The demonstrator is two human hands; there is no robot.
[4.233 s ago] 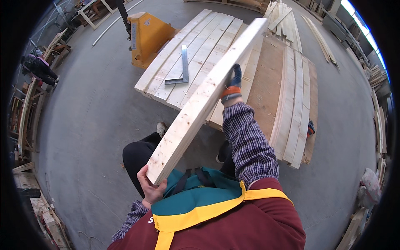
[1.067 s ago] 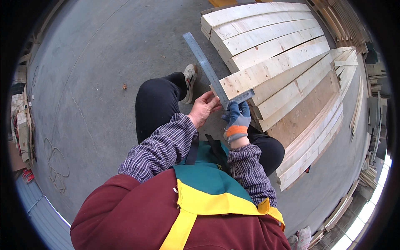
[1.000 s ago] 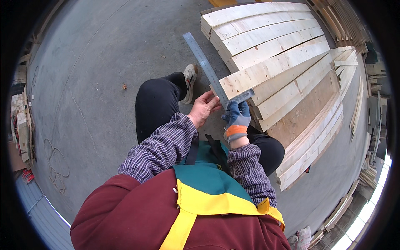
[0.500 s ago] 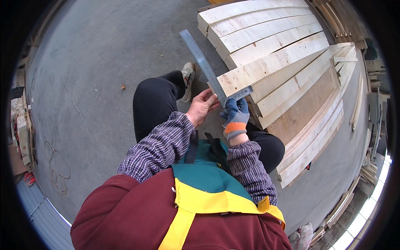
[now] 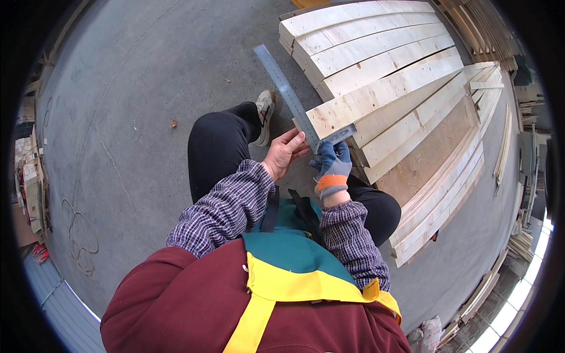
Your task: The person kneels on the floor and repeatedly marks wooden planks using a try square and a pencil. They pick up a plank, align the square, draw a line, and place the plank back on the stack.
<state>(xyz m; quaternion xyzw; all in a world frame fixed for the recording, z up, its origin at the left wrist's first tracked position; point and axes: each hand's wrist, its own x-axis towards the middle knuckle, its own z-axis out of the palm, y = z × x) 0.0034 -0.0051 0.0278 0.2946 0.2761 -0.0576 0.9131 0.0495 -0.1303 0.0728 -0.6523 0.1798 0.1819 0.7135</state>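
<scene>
A metal carpenter's square (image 5: 285, 88) lies across the near end of a pale wooden board (image 5: 382, 88). Its long blade reaches out past the board's edge to the upper left, while the short arm runs along the board's near side. My bare left hand (image 5: 283, 154) pinches the square close to its corner, with fingertips tucked beneath the board end. In a blue-grey glove with an orange cuff, my right hand (image 5: 332, 165) is closed at the corner and short arm of the square. Whether those gloved fingers also hold something small is hidden.
Beyond the board rises a stack of planks (image 5: 365, 29). More boards (image 5: 438, 206) lie to the right around a brown sheet (image 5: 432, 153). My left shoe (image 5: 265, 112) rests on the concrete floor (image 5: 147, 76), with a coiled cord (image 5: 79, 241) far left.
Both hands and the square stay almost where they were. The square's blade tip has dipped very slightly.
</scene>
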